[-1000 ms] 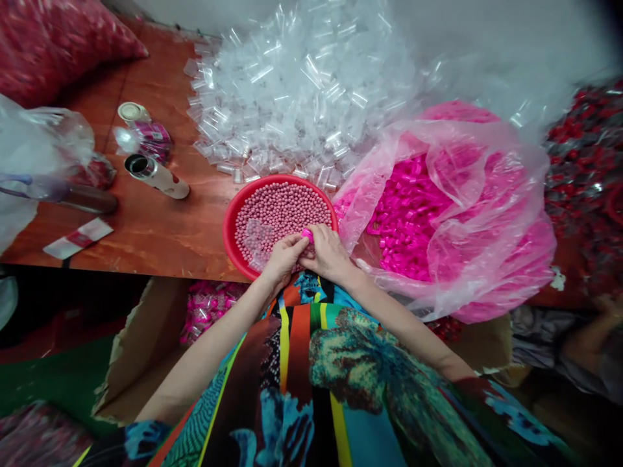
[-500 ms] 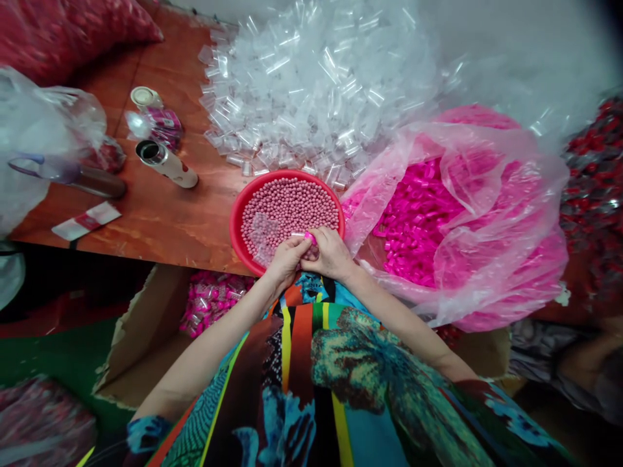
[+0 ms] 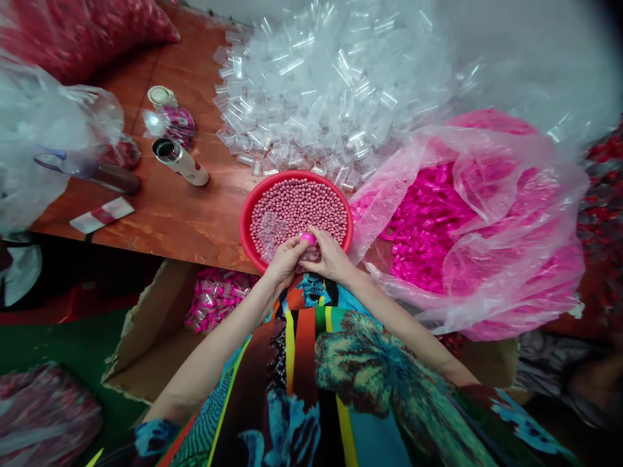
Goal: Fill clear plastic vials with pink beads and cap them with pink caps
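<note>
My left hand (image 3: 287, 257) and my right hand (image 3: 331, 257) meet over the near rim of a red bowl (image 3: 247, 227). Between them is a small clear container with a bright pink cap (image 3: 308, 239). The fingers of both hands are closed around it, and much of its body is hidden. Small pink beads (image 3: 302, 201) fill the bowl, and a few clear containers (image 3: 271, 230) lie on the beads at the left. Beyond the bowl spreads a large heap of clear plastic containers (image 3: 311, 97). Loose pink caps (image 3: 423, 227) lie in an open plastic bag (image 3: 516, 227) on the right.
A flask (image 3: 181, 161), a bottle (image 3: 92, 170) and a small packet (image 3: 102, 215) are on the wooden table (image 3: 204, 214). Below its edge, a cardboard box (image 3: 146, 331) holds filled pink-capped containers (image 3: 219, 298). A bag of red pieces (image 3: 87, 32) occupies the far left.
The view has shifted, so the table's things appear farther right. Between my hands, the pink cap now faces up more, and the clear tube end seen earlier no longer shows.
</note>
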A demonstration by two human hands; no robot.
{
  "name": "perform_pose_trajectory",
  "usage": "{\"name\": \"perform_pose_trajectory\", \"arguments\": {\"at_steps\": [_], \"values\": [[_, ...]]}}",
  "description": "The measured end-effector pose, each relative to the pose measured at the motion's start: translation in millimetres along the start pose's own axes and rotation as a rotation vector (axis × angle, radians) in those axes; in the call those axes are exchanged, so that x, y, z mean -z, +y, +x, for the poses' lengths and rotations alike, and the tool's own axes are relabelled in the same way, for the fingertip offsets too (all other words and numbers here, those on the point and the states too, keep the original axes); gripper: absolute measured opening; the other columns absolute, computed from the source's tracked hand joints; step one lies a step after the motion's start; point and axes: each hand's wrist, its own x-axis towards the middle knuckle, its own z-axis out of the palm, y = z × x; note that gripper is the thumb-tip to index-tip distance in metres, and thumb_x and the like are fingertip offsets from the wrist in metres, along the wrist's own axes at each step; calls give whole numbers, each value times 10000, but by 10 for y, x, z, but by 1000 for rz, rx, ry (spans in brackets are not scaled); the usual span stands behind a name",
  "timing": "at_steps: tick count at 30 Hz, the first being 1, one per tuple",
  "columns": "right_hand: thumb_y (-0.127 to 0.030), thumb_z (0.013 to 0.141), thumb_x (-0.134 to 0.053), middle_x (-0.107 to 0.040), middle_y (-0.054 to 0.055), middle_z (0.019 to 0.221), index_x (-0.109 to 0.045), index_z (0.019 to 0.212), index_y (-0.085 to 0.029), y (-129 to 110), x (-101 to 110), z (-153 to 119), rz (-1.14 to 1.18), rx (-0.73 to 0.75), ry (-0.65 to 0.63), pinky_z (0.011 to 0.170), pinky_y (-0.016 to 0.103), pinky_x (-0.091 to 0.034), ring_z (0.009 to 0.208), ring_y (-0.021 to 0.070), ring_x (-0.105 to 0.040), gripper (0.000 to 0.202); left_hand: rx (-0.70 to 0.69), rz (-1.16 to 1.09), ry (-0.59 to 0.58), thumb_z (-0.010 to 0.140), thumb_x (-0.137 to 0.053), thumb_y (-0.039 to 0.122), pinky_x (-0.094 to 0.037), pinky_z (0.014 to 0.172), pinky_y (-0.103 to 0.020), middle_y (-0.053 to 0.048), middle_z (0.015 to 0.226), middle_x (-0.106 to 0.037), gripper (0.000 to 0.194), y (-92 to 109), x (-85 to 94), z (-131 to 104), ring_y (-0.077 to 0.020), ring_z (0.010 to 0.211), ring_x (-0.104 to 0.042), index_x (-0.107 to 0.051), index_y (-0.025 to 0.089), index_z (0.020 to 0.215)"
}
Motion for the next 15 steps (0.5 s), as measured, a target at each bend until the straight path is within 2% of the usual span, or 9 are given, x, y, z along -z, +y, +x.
{"name": "perform_pose_trajectory", "arguments": {"at_steps": [2,4,7,10,13,15], "values": [[-512,795,-841,-549,198,1545,-414,1585,-165,-13,-22,0,-3,-19,10,1150,498,-483,1410,357,-538,963,-22,-23,8,674,-950,391,-463,552,-206,-20,731,-713,480,1,70,-25,-125,605,-632,-714,127,998],[-529,789,-850,-521,215,1571,-408,1587,-158,-53,-39,11,-69,-15,5,1164,529,-453,1429,385,-512,985,-34,-34,5,686,-946,391,-471,568,-208,-28,755,-727,473,-16,125,-48,-127,626,-640,-724,131,1013],[-477,818,-828,-607,235,1465,-512,1491,-137,-144,-71,67,-198,19,-49,1092,548,-463,1319,414,-576,818,-59,-17,14,690,-949,412,-478,606,-208,-30,750,-727,456,-57,165,-59,-113,628,-620,-730,124,967],[-419,808,-812,-712,206,1220,-636,1284,-129,-222,-111,147,-275,25,-94,983,501,-493,1133,385,-646,585,-88,16,35,672,-957,437,-449,605,-196,-12,699,-693,447,-84,178,-50,-90,602,-567,-717,115,867],[-405,775,-807,-724,151,1075,-666,1118,-160,-259,-146,202,-274,16,-122,926,462,-502,1032,348,-657,444,-81,57,47,674,-946,463,-435,596,-199,-8,667,-669,448,-76,192,-59,-97,600,-559,-702,116,817],[-391,780,-795,-726,127,1066,-662,1108,-171,-268,-176,220,-204,28,-151,925,442,-510,1017,320,-663,418,-87,69,90,670,-945,456,-463,623,-214,-14,678,-679,453,-52,216,-91,-115,623,-589,-706,116,851]]}}
